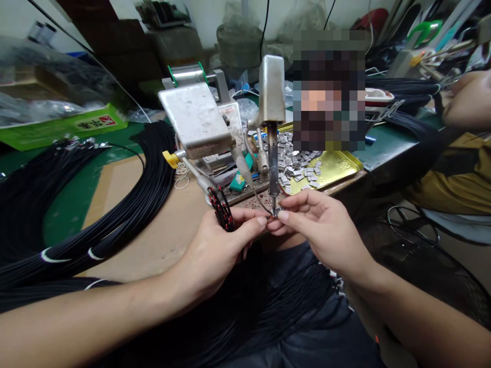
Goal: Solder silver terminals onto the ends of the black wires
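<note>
My left hand [220, 240] is closed around a bunch of thin black and red wires [221, 208], its thumb and finger pinching a wire end. My right hand [320, 225] pinches a small metal piece [276, 212] against that wire end. Both meet right under the tip of an upright soldering iron [273, 168], fixed in a metal stand [271, 89]. A thin solder wire [258, 198] curves in toward the same spot. More black cables lie across my lap [268, 301].
A yellow tray [337, 166] holds several small metal pieces behind the iron. A thick bundle of black cables [115, 214] loops over the table at left, beside a green box [65, 125]. Another person in a yellow shirt [456, 168] sits at right. A tape dispenser [192, 76] stands behind.
</note>
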Available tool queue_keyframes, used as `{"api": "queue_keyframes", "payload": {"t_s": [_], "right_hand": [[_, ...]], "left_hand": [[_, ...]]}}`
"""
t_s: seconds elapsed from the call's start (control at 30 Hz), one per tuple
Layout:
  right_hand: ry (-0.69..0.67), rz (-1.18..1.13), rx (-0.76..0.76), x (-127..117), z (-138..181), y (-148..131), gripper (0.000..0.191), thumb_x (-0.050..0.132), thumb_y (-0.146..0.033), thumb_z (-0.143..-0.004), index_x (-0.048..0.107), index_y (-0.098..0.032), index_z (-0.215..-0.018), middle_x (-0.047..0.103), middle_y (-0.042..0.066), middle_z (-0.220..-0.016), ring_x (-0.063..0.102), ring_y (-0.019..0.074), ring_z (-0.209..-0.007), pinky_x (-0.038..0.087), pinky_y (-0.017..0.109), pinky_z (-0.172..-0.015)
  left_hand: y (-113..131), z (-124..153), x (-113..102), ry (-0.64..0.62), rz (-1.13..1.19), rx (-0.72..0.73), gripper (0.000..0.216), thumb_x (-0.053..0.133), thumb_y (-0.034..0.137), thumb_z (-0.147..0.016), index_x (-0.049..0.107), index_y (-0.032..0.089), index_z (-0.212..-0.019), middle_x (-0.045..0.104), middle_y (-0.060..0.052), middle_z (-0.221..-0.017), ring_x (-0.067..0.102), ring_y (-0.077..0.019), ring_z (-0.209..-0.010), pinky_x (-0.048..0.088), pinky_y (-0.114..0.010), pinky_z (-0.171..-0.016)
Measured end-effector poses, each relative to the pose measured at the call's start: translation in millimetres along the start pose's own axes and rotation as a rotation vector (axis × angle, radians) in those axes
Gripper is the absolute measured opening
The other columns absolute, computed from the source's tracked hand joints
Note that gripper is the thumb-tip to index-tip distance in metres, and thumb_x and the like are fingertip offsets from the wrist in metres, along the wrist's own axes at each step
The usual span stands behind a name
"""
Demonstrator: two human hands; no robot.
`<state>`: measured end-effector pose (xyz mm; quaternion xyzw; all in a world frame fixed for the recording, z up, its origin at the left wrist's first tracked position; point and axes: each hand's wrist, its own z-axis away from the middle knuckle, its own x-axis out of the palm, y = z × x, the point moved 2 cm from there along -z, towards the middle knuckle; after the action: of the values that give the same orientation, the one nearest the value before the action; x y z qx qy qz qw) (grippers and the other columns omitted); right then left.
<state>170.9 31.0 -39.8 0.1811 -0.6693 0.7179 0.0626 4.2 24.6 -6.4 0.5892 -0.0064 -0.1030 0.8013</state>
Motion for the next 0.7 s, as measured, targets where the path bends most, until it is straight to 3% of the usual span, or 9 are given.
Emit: {"api": "queue_keyframes", "payload": {"t_s": [0.53, 0.7], "right_hand": [[0.004, 0.011, -0.013, 0.3, 1.4, -1.0, 0.02, 0.078, -0.023, -0.079, 0.064, -0.016, -0.091, 0.078, 0.007, -0.077, 0.077, 0.0211, -0.074, 0.064, 0.033, -0.072], [0.006, 0.015, -0.015, 0.2, 1.9, -0.5, 0.02, 0.077, -0.025, -0.08, 0.064, -0.016, -0.091, 0.078, 0.007, -0.078, 0.077, 0.0219, -0.075, 0.064, 0.033, -0.072]], "left_hand": [[0.6, 0.1, -1.2, -0.01, 0.007, 0.008, 0.022, 0.074, 0.036, -0.077, 0.076, 0.014, -0.082, 0.065, -0.002, -0.063, 0.039, -0.0081, -0.049, 0.024, -0.021, -0.043], [0.0, 0.9, -1.4, 0.002, 0.018, -0.018, 0.025, 0.075, 0.038, -0.076, 0.074, 0.013, -0.082, 0.055, 0.002, -0.054, 0.036, -0.0077, -0.048, 0.022, -0.021, -0.043]]}}
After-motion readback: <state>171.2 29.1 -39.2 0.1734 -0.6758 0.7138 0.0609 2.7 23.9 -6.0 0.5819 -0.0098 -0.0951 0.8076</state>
